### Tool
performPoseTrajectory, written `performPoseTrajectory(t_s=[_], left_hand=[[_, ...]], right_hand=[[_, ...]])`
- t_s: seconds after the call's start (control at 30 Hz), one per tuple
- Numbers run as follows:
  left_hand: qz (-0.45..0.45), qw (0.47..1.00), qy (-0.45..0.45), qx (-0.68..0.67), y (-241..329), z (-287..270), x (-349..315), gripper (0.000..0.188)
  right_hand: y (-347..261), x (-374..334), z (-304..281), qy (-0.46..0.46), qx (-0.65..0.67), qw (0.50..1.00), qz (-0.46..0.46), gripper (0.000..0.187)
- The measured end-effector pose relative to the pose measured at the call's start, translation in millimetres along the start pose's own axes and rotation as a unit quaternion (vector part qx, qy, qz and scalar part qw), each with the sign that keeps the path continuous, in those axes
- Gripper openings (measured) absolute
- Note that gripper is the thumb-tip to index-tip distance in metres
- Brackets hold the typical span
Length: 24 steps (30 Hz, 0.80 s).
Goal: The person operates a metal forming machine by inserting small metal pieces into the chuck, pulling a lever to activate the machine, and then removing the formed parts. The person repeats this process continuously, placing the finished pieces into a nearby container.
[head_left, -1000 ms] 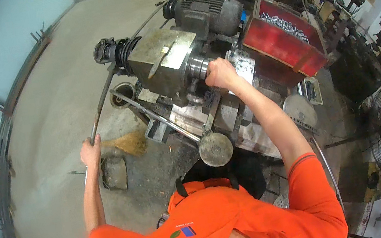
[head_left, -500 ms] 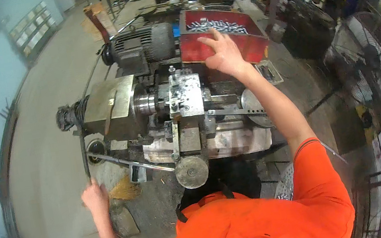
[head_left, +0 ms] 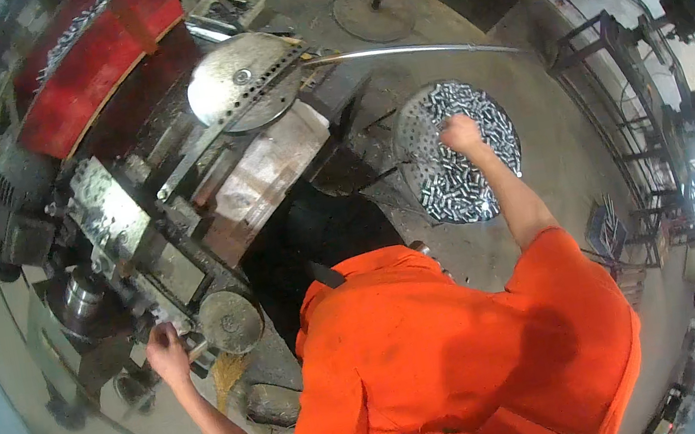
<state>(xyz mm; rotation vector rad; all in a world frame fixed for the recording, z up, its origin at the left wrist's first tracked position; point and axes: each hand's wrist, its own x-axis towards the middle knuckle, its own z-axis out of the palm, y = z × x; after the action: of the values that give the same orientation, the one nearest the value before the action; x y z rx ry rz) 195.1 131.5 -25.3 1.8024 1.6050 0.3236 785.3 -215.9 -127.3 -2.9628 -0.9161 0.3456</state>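
Note:
My right hand (head_left: 460, 134) is closed over a round perforated tray (head_left: 416, 130) heaped with short shiny metal cylinders (head_left: 492, 158). Whatever its curled fingers hold is hidden. On the other side, my left hand (head_left: 168, 355) is closed, thumb and fingers bent together, near the front of a lathe-like machine. A bright metal block (head_left: 111, 204) sits on that machine, and a round metal weight (head_left: 232, 322) is just right of my left hand. I cannot make out what, if anything, is in the left hand's grip.
At the far left, a red bin (head_left: 103, 74) holds more metal pieces. A large disc (head_left: 227, 76) and a bar with holes (head_left: 224, 136) stick out from the machine. A long thin rod (head_left: 430, 48) extends right beyond them. Metal racks (head_left: 622, 97) stand at the right.
The view has swung right. My right hand has gone from the red bin, where its fingers were spread, to the round tray and closed. My left hand no longer grips the upright dark rod.

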Motion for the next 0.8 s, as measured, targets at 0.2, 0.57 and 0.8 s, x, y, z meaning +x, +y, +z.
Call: performPoseTrajectory(t_s=[0.2,0.57,0.8], left_hand=[[0.073,0.995,0.035,0.055,-39.3,3.0,20.7,0.018],[0.03,0.995,0.049,0.084,-13.5,0.3,4.8,0.023],[0.012,0.974,0.134,0.183,11.8,1.8,-9.0,0.023]], right_hand=[[62.2,-12.5,28.1,-0.08,-0.008,0.987,0.143,0.036],[4.7,41.9,59.3,-0.083,-0.234,0.962,-0.116,0.028],[20.5,58.9,75.4,-0.108,-0.261,0.948,-0.147,0.032]])
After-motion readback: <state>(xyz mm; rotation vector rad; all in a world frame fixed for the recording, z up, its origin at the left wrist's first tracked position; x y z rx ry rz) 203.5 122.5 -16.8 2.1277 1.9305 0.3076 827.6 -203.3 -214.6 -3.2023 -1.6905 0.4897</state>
